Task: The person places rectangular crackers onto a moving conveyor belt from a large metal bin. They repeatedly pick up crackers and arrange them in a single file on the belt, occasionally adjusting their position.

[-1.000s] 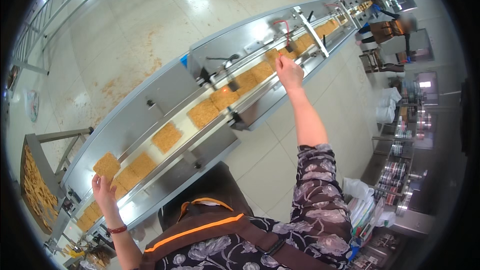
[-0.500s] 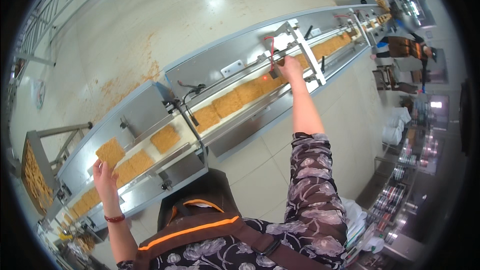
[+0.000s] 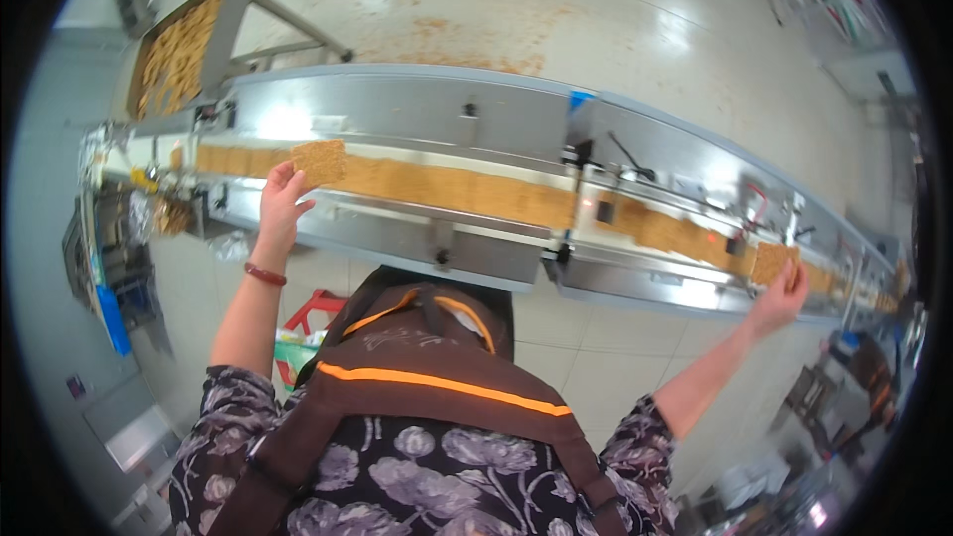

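Observation:
My left hand [image 3: 280, 206] pinches a flat, square golden-brown cake [image 3: 323, 162] by its near edge, holding it up over the conveyor. Far off to the right, the fingers of my right hand [image 3: 777, 303] are closed on a similar square cake [image 3: 772, 263], which is tilted above the belt. Between my hands runs a row of golden-brown cakes [image 3: 476, 194], packed edge to edge on the pale belt. The conveyor [image 3: 397, 104] has broad metal sides. I cannot tell exactly what food the cakes are.
A metal bin [image 3: 226, 35] of golden-brown pieces stands past the conveyor's left end. Black fittings and a bracket [image 3: 568, 250] sit where two conveyor sections meet. Brown crumbs [image 3: 437, 30] lie on the floor beyond. Near my left arm is a red frame [image 3: 323, 308].
My view has swung to the left. My left hand still holds a cake. My right hand, earlier reaching to the belt by the white frame, now has a cake raised in its fingers.

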Available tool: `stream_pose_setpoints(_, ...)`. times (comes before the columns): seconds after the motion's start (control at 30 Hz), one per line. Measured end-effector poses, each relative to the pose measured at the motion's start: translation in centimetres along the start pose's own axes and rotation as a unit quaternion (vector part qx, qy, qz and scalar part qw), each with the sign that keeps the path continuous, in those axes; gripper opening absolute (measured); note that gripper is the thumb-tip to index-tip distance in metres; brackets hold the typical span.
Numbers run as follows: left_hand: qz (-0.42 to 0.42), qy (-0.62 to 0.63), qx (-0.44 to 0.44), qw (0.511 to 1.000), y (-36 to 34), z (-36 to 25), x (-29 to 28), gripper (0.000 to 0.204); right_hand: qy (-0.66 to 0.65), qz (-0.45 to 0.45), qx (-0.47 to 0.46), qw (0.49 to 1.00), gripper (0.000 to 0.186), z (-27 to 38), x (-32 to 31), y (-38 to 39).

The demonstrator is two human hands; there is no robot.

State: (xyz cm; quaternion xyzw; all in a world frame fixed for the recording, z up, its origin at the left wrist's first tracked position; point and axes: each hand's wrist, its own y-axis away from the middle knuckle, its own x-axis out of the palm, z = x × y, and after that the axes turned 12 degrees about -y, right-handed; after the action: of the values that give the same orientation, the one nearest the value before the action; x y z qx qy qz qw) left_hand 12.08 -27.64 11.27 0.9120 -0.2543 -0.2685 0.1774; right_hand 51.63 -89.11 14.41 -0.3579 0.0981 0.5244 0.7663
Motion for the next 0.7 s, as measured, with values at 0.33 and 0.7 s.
stream_pose_setpoints(0.33,-0.099,0.018,-0.076,0.992,-3.8,12.1,-12.9,0.031,-0.423,0.464,0.487,0.607,0.017,23.6,21.8,34.2)
stream_pose_setpoints(0.7,-0.091,0.096,-0.024,0.991,-16.6,15.8,-28.6,0.029,-0.393,0.441,0.513,0.623,0.016,38.8,31.3,47.3)
